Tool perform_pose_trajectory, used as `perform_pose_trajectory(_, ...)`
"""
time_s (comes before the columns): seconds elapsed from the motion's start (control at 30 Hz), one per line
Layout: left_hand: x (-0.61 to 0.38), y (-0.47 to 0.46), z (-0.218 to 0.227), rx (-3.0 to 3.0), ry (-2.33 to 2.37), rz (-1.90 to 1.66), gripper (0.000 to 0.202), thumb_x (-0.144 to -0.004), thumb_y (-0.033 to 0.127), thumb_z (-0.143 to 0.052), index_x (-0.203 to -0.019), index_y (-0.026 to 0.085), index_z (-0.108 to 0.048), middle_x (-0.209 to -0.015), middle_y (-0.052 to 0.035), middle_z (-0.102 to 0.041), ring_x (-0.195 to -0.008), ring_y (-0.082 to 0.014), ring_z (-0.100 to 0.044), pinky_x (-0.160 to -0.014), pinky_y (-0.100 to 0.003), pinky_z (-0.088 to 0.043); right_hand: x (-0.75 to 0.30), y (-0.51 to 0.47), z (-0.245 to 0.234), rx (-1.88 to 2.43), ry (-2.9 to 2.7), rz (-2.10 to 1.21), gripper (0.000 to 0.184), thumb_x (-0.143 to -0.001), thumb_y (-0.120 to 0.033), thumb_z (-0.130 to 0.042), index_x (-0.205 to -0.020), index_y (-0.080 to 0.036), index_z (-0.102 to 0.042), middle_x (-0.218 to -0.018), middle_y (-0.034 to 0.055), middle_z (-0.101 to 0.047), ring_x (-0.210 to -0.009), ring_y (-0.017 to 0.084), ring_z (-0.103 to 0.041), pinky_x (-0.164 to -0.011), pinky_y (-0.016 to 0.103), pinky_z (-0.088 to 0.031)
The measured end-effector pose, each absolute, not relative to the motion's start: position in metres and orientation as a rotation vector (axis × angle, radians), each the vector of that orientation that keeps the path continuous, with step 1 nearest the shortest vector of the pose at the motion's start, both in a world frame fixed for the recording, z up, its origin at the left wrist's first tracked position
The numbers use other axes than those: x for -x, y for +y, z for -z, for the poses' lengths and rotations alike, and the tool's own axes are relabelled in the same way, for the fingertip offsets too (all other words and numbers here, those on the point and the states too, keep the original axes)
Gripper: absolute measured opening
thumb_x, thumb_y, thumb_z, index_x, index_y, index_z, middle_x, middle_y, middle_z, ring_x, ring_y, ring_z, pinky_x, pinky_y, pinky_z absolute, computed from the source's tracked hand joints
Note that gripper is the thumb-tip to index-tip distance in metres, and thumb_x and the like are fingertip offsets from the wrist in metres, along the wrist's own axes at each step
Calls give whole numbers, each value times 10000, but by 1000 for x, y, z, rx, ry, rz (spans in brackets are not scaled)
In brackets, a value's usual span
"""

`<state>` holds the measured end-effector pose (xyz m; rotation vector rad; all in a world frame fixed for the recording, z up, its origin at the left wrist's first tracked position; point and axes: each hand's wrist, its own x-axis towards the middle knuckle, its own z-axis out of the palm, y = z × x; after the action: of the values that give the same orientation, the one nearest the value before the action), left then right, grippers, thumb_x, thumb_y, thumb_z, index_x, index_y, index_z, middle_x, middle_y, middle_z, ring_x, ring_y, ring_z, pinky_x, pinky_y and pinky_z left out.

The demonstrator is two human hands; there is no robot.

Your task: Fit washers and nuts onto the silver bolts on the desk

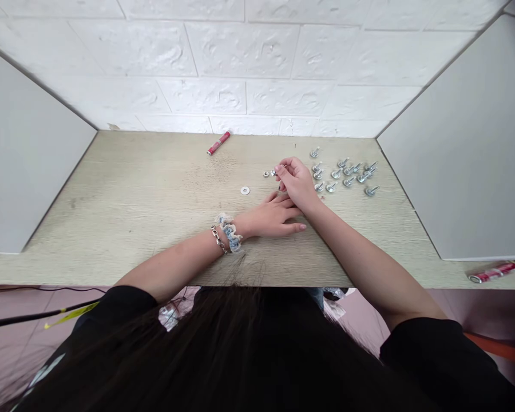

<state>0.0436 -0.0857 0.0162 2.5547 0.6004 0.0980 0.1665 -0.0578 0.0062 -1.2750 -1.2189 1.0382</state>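
Note:
My left hand (272, 217) lies flat on the table with its fingers stretched out and nothing in it. Above and just beyond it, my right hand (294, 180) has its thumb and forefinger pinched together at a small shiny metal nut (273, 173), partly covered by the fingertips. Another loose nut (266, 174) rests on the tabletop just left of that pinch. A flat round washer (245, 190) lies farther left, apart from both hands. To the right of my right hand stand several bolts (336, 173) fitted with washers, their shanks pointing up at a slant.
A red tube (218, 143) lies near the white brick wall, and a second red tube (493, 273) is at the front right edge. White panels (34, 149) close off the pale wooden table (154, 171) on both sides. A black cable (38, 317) runs below, at left.

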Motion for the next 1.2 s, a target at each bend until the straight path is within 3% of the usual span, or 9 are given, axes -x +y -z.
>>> perform_pose_trajectory(0.27, -44, -88, -12, -2575, 582, -149, 497, -933, 529, -386, -1301, 243, -559, -1447, -59, -458, -1417, -266, -255, -1186, -520, -75, -167, -58, -3, 1267, -1239, -1038, 334, -797, -494, -634, -854, -198, -491, -659, -48, -519, -477, 39, -425, -461, 196, -361)
perform_pose_trajectory(0.53, -43, -90, -11, -2683, 549, -232, 533, -932, 529, -388, -1265, 162, -586, -1349, -114, -547, -1350, -271, -359, -1171, -477, -193, -166, -58, -2, 1245, -1254, -1040, 347, -792, -506, -630, -861, -194, -493, -672, -42, -518, -522, 48, -453, -472, 190, -363)
perform_pose_trajectory(0.8, -51, -91, 1, -2883, 606, -306, 406, -954, 392, -392, -1099, 133, -669, -1165, -120, -648, -1221, -265, -494, -1120, -444, -314, -167, -59, -3, 1248, -1261, -1042, 318, -808, -481, -618, -853, -192, -494, -685, -42, -518, -511, 39, -445, -468, 186, -362)
perform_pose_trajectory(0.93, -53, -88, 4, -2931, 586, -389, 356, -952, 314, -400, -992, 124, -699, -1036, -125, -689, -1126, -256, -558, -1049, -431, -392, -166, -59, -1, 1244, -1260, -1045, 328, -805, -493, -616, -861, -194, -493, -682, -45, -518, -497, 38, -442, -461, 185, -361)
perform_pose_trajectory(1.07, -51, -85, 4, -2847, 622, -465, 343, -939, 277, -402, -848, 119, -693, -889, -117, -701, -904, -219, -624, -874, -367, -474, -166, -56, 2, 1239, -1261, -1050, 368, -784, -527, -628, -866, -195, -491, -667, -50, -515, -489, 33, -436, -445, 175, -352)
perform_pose_trajectory(1.2, -48, -83, 3, -2702, 743, -582, 207, -900, 244, -461, -859, 135, -631, -821, -70, -677, -726, -150, -592, -695, -274, -451, -169, -51, 4, 1254, -1168, -1041, 407, -773, -571, -620, -854, -201, -471, -636, -62, -496, -448, 27, -418, -425, 172, -345)
